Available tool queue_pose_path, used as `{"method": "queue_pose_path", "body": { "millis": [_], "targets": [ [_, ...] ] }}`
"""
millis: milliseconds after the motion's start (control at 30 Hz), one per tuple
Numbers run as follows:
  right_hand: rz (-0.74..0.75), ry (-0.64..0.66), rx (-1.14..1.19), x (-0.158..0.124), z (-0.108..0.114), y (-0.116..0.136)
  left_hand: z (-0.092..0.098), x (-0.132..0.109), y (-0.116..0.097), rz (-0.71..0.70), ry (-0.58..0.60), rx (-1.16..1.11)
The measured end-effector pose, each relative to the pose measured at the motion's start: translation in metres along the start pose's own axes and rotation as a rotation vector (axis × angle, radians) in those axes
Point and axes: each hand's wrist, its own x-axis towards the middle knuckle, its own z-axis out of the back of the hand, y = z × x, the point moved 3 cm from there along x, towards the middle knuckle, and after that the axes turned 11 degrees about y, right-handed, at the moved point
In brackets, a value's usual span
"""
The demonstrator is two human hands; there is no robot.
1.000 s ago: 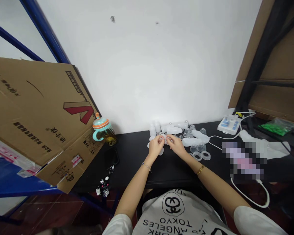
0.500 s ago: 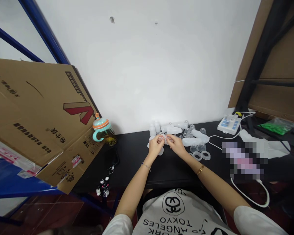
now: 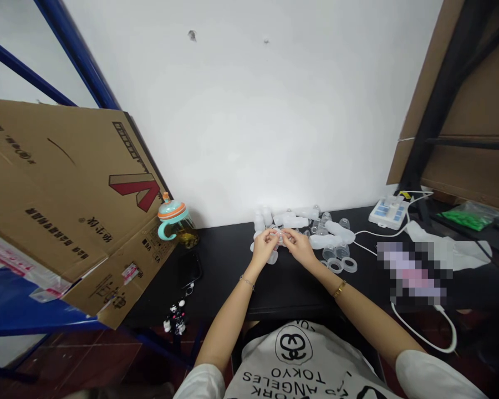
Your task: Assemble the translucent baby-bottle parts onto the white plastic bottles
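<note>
My left hand [image 3: 264, 247] and my right hand [image 3: 299, 245] meet fingertip to fingertip over the black table [image 3: 233, 266]. Both pinch a small clear plastic part [image 3: 278, 236] between them; its exact shape is too small to make out. Right behind the hands lies a pile of translucent white bottle parts [image 3: 303, 221], with clear cups and two flat rings [image 3: 341, 265] to the right of my right hand. Another small clear piece [image 3: 273, 257] lies under my left hand.
A large cardboard box [image 3: 66, 205] leans over the table's left end on a blue rack. Beside it stand a teal-handled sippy cup [image 3: 175, 221] and a black phone [image 3: 188, 269]. A white power strip [image 3: 388, 210] with a cable, a white bag and green items lie at the right.
</note>
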Motion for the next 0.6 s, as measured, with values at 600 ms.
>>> {"method": "queue_pose_path", "body": {
  "millis": [600],
  "targets": [
    [0.009, 0.007, 0.042, -0.0005, -0.0001, 0.0032, -0.0002, 0.0004, 0.0001, -0.048, 0.007, -0.023]
  ]
}}
